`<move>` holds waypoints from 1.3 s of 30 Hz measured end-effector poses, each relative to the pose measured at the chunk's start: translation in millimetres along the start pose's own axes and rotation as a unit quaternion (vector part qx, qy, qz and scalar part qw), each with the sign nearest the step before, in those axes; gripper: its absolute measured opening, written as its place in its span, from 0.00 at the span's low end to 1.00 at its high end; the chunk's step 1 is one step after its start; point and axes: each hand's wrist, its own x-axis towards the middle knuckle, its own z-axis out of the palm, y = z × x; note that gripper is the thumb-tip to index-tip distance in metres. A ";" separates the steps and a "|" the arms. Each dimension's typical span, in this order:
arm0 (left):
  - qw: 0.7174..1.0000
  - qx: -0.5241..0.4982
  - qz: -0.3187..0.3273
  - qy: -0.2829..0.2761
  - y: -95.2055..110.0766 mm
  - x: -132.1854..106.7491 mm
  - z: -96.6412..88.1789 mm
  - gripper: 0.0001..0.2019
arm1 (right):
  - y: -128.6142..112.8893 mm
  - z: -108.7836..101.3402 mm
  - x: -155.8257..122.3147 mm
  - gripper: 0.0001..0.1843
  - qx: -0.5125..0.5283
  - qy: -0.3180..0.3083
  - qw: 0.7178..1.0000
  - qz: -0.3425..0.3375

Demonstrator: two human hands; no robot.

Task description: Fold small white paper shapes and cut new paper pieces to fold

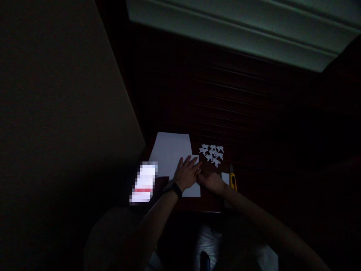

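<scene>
My left hand point(186, 172) lies flat with fingers spread on a small white sheet of paper point(193, 190) on a dark table. A black band sits on that wrist. My right hand point(212, 182) rests just right of it, fingers curled and pressed at the sheet's right edge; what they hold, if anything, is too dark to make out. A larger white sheet point(170, 150) lies behind and to the left, partly under the small one.
Several small folded white paper pieces point(212, 153) are clustered behind the hands. A yellow utility knife point(232, 180) lies right of my right hand beside a small white scrap point(225, 177). A lit screen point(143, 182) glows at the left. The room is very dark.
</scene>
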 end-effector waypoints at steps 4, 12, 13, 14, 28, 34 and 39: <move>1.000 0.012 0.005 -0.012 2.5 -7.4 5.3 0.21 | -8.8 1.8 -9.4 0.14 0.001 -0.002 0.999 -0.043; 1.000 0.009 0.001 0.002 4.1 -6.3 2.6 0.23 | -33.3 -1.9 -31.2 0.09 0.033 -0.016 0.994 -0.101; 1.000 0.009 0.000 0.003 4.3 -6.5 2.7 0.23 | -36.1 -1.2 -33.8 0.09 0.037 -0.016 0.994 -0.103; 1.000 0.008 0.000 0.004 4.5 -6.7 2.7 0.23 | -38.5 -0.4 -36.3 0.09 0.040 -0.016 0.994 -0.105; 0.998 0.004 0.053 -0.020 9.5 -20.5 -6.9 0.24 | -11.2 -0.6 -31.5 0.14 0.076 0.065 0.984 0.149; 0.997 -0.007 0.066 -0.036 22.4 -49.3 -18.5 0.25 | 16.9 0.2 3.9 0.12 0.006 -0.006 0.983 0.181; 0.997 -0.009 0.061 -0.040 24.9 -52.4 -19.1 0.25 | 28.7 1.5 23.2 0.07 -0.011 -0.031 0.991 0.132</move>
